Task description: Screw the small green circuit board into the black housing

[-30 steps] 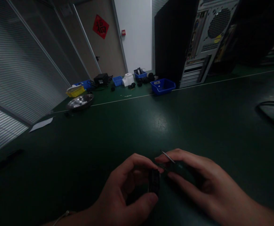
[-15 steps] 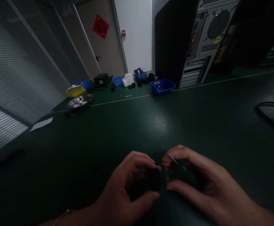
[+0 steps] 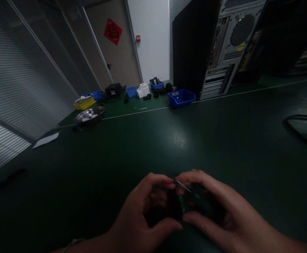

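Note:
Low in the head view, my left hand pinches a small black part between thumb and fingers. My right hand is pressed up against it from the right, gripping a small green circuit board and a thin metal pin-like tool that pokes out above its fingers. The two hands touch at the fingertips just above the dark green table. The dim light hides the fine detail of the parts.
A computer tower stands at the back right, with a blue bin beside it. Further left lie more blue bins, a white device, a yellow bin and a metal bowl. A black cable loops at the right edge.
My hands have closed together: the right hand slid left until the green board met the black part, and both hands dropped slightly lower in the view.

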Demonstrator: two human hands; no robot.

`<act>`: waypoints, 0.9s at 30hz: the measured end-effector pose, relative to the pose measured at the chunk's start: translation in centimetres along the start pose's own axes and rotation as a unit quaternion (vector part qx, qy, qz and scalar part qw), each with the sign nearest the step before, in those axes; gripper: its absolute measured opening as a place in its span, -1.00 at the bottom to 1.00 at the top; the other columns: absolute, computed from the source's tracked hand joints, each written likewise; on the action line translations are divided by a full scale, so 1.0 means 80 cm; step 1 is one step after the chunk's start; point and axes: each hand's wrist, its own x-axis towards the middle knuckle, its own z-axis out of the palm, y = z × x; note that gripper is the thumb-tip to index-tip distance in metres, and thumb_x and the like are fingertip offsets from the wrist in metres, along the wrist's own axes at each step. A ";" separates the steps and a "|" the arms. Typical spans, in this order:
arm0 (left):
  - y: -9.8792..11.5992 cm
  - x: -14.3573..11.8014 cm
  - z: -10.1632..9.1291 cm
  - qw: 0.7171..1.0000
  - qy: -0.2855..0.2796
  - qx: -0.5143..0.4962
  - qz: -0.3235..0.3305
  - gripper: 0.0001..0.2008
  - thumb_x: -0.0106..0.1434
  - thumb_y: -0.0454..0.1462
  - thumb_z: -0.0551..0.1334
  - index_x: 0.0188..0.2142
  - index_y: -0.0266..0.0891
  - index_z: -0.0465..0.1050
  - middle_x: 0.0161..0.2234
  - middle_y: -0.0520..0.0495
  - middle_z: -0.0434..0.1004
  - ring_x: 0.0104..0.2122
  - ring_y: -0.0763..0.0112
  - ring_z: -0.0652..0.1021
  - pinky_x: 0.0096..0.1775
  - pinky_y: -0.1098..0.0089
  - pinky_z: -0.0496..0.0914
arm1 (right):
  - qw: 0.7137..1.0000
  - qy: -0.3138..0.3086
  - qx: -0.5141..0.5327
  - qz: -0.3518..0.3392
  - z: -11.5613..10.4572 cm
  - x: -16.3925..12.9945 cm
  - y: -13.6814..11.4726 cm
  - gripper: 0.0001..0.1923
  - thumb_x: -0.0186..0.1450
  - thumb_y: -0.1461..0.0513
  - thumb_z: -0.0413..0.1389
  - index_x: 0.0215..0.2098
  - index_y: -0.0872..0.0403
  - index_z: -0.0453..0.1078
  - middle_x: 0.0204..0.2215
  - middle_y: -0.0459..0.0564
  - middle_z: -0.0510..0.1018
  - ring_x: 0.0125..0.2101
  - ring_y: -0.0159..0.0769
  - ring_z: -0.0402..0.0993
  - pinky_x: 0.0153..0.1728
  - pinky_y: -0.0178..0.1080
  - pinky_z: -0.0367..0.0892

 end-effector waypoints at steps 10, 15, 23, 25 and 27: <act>0.011 0.011 0.005 0.989 0.004 -0.124 -0.083 -0.52 0.07 -0.40 0.39 -0.06 -0.20 0.26 -0.17 -0.07 0.57 -0.22 0.41 0.59 -0.17 0.41 0.46 | 0.994 0.014 -0.079 -0.074 -0.001 0.002 -0.004 -0.56 0.10 0.44 0.12 -0.08 -0.04 0.38 -0.19 -0.05 0.60 -0.19 -0.26 0.57 -0.29 -0.37 0.49; 0.013 0.010 0.008 0.983 0.025 -0.157 -0.097 -0.59 0.10 -0.41 0.37 -0.10 -0.22 0.28 -0.21 -0.03 0.55 -0.24 0.49 0.58 -0.19 0.48 0.44 | 0.988 -0.010 -0.107 -0.113 -0.002 -0.002 -0.007 -0.48 0.13 0.47 0.12 -0.01 -0.09 0.34 -0.20 -0.15 0.60 -0.23 -0.38 0.56 -0.24 -0.44 0.45; 0.006 0.011 0.007 0.986 0.007 -0.152 -0.074 -0.65 0.18 -0.39 0.31 -0.09 -0.20 0.25 -0.26 0.00 0.54 -0.25 0.50 0.58 -0.22 0.52 0.44 | 0.981 -0.035 -0.144 -0.126 -0.005 0.003 -0.012 -0.51 0.13 0.45 0.13 -0.01 -0.04 0.34 -0.15 -0.09 0.61 -0.17 -0.31 0.55 -0.23 -0.39 0.46; 0.005 0.012 0.007 0.987 0.010 -0.142 -0.072 -0.67 0.19 -0.40 0.30 -0.09 -0.20 0.25 -0.26 -0.01 0.53 -0.24 0.48 0.57 -0.21 0.50 0.44 | 0.983 -0.033 -0.130 -0.125 -0.006 0.003 -0.014 -0.52 0.15 0.45 0.12 0.00 -0.03 0.34 -0.15 -0.08 0.60 -0.17 -0.33 0.55 -0.20 -0.41 0.45; 0.005 0.011 0.006 0.989 0.010 -0.128 -0.074 -0.68 0.20 -0.41 0.28 -0.09 -0.20 0.25 -0.25 -0.02 0.53 -0.22 0.46 0.57 -0.20 0.49 0.43 | 0.986 -0.028 -0.113 -0.120 -0.006 0.003 -0.014 -0.52 0.17 0.46 0.11 0.01 -0.03 0.34 -0.16 -0.09 0.59 -0.19 -0.38 0.55 -0.18 -0.44 0.44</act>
